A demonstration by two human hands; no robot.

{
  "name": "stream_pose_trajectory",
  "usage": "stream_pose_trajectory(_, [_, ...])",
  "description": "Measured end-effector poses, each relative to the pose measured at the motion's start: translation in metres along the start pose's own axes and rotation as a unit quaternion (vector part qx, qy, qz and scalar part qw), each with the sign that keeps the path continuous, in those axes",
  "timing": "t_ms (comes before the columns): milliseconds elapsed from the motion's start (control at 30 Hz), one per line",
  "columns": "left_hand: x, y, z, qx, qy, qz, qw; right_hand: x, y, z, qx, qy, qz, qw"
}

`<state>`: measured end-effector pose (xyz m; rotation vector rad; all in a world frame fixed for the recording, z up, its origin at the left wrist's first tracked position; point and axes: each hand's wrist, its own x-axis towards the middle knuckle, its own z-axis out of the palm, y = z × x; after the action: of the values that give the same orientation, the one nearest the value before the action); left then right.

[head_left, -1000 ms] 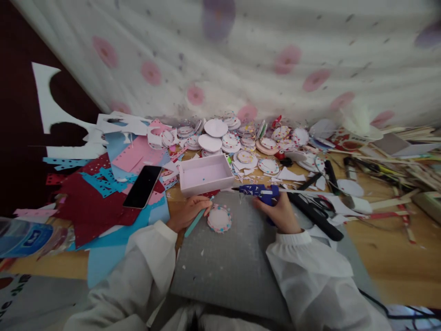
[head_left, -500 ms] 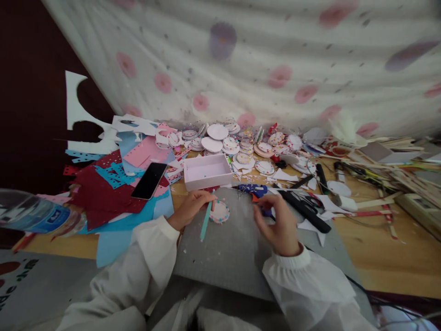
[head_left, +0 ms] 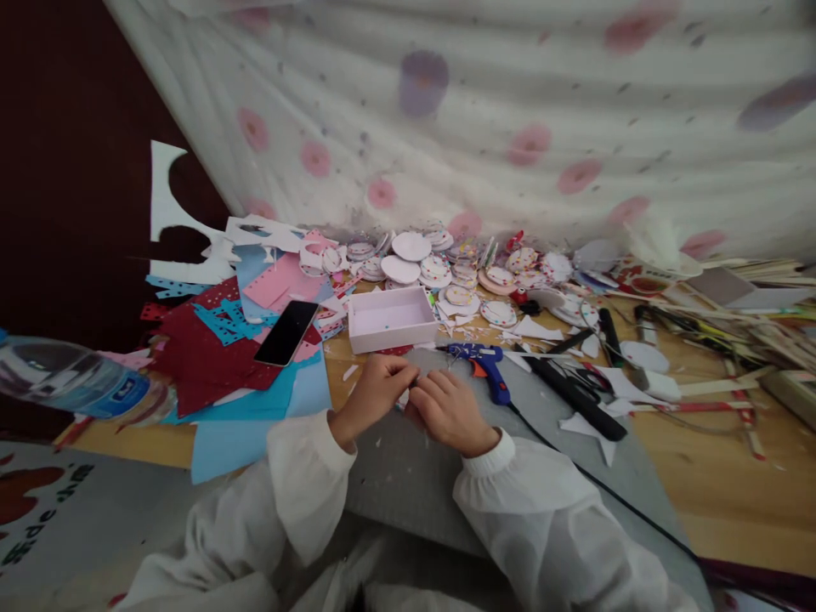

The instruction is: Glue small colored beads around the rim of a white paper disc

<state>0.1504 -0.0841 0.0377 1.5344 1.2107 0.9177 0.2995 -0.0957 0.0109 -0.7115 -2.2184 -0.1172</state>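
Observation:
My left hand [head_left: 376, 393] and my right hand [head_left: 451, 412] meet above the grey board [head_left: 408, 484], their fingertips pinched together. Whatever lies between the fingers is hidden from view. A small pale edge [head_left: 403, 399] peeks out just beneath the fingertips; the rest of it is covered. To the right of my right hand rests a blue hot glue gun [head_left: 488, 365] with an orange trigger, its black cord running toward the lower right. A shallow white box [head_left: 392, 336] stands just beyond my hands.
White discs [head_left: 401, 270], many trimmed with coloured dots, are heaped along the back. On the left are a phone [head_left: 286, 331], red and blue sheets [head_left: 210, 365] and a plastic bottle [head_left: 82, 382]. Scissors [head_left: 592, 378], a black bar [head_left: 577, 398] and wooden sticks [head_left: 727, 384] lie right.
My right hand has moved left from beside the glue gun to meet my left hand. The teal strip at my left fingers and the dotted disc are now hidden. The view has shifted slightly.

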Motion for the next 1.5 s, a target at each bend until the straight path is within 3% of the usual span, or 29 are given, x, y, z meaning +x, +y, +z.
stream_pose_trajectory(67, [0.006, -0.001, -0.003, 0.026, -0.005, -0.007, 1.0, -0.003, 0.004, 0.005, 0.048, 0.018, 0.054, 0.997])
stream_pose_trajectory(133, [0.013, -0.005, -0.011, 0.046, -0.005, -0.014, 0.999, -0.008, 0.006, 0.012, 0.126, 0.081, 0.146, 0.978])
stream_pose_trajectory(233, [0.024, -0.017, -0.028, 0.074, 0.011, 0.006, 0.997, -0.013, 0.008, 0.02, 0.226, 0.218, 0.291, 0.904])
stream_pose_trajectory(300, [0.029, -0.029, -0.038, 0.101, 0.025, 0.045, 0.994, -0.014, 0.009, 0.023, 0.286, 0.266, 0.357, 0.848])
stream_pose_trajectory(400, [0.031, -0.048, -0.043, 0.123, 0.031, 0.064, 0.99, -0.012, 0.011, 0.024, 0.378, 0.282, 0.424, 0.773])
stream_pose_trajectory(533, [0.029, -0.062, -0.037, 0.159, -0.059, 0.086, 0.982, -0.01, 0.01, 0.023, 0.423, 0.252, 0.461, 0.738])
stream_pose_trajectory(633, [0.027, -0.061, -0.032, 0.161, -0.106, 0.094, 0.977, -0.01, 0.006, 0.024, 0.433, 0.22, 0.468, 0.738])
stream_pose_trajectory(767, [0.026, -0.059, -0.031, 0.136, -0.148, 0.088, 0.976, -0.01, 0.003, 0.027, 0.406, 0.184, 0.463, 0.766])
stream_pose_trajectory(1200, [0.029, -0.064, -0.032, 0.129, -0.182, 0.096, 0.97, -0.013, 0.0, 0.03, 0.348, 0.174, 0.424, 0.818])
stream_pose_trajectory(1500, [0.028, -0.062, -0.031, 0.12, -0.179, 0.085, 0.973, -0.015, 0.001, 0.033, 0.356, 0.151, 0.427, 0.818])
